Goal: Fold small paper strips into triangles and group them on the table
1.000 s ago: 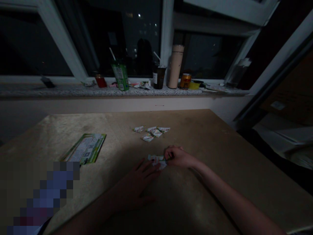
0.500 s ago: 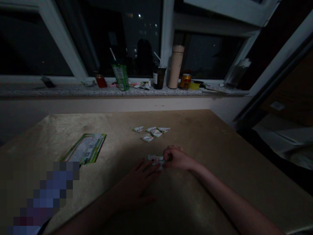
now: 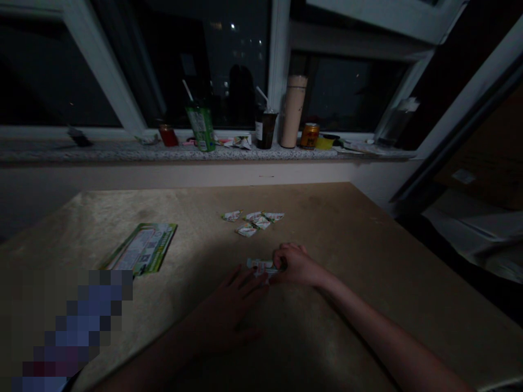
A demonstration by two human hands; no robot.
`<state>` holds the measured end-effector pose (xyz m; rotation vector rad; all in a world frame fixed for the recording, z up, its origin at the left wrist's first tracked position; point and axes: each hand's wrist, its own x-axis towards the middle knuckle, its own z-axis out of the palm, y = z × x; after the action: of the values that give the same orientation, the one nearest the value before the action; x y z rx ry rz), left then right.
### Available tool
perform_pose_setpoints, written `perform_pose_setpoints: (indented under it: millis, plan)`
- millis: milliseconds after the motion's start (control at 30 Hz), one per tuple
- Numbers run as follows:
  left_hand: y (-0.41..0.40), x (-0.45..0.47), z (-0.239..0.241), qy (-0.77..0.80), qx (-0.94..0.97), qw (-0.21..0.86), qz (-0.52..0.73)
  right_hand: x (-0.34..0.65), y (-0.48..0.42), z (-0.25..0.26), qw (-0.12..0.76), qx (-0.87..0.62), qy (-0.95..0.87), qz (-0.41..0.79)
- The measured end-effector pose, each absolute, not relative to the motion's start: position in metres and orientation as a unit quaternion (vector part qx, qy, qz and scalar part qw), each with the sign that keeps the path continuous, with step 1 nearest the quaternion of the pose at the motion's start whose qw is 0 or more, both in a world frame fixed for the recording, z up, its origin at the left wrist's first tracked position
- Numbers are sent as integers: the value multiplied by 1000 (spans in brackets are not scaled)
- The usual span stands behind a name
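Note:
A small printed wrapper strip (image 3: 260, 265) lies flat on the brown table (image 3: 351, 218), partly covered by fingers. My left hand (image 3: 237, 296) rests spread and palm down, its fingertips on the near edge of the strip. At the strip's right end, my right hand (image 3: 296, 264) is closed, thumb and forefinger pinched on it. Beyond them sits a group of small folded triangular packets (image 3: 261, 220) with white and green print. Over to the left lies a green and white printed package (image 3: 151, 247).
On the granite sill (image 3: 229, 155) stand a green cup (image 3: 201, 128), a dark drink cup (image 3: 265, 129), a tall pinkish flask (image 3: 294, 111), an orange can (image 3: 309, 136) and a red jar (image 3: 168, 135). A pixelated patch hides the lower left.
Both hands stay in nearly the same place. My right hand's fingers have shifted very slightly at the strip's end; the packets and package have not moved.

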<state>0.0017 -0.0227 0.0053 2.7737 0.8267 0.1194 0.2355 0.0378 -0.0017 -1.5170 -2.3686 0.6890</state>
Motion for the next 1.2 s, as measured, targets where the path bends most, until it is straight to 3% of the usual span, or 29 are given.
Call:
perform_pose_setpoints:
  millis: [233, 533, 833, 1200]
  plan:
    - [-23, 3, 7, 288, 950, 120, 29, 234, 36, 1, 118, -526, -806, 243]
    - [-23, 1, 7, 286, 950, 118, 37, 249, 39, -5, 193, -483, -798, 306]
    - [-22, 2, 8, 288, 952, 91, 40, 250, 26, 6, 143, -372, -910, 115]
    - [-20, 1, 10, 297, 951, 68, 48, 243, 14, 19, 143, -315, -933, 98]
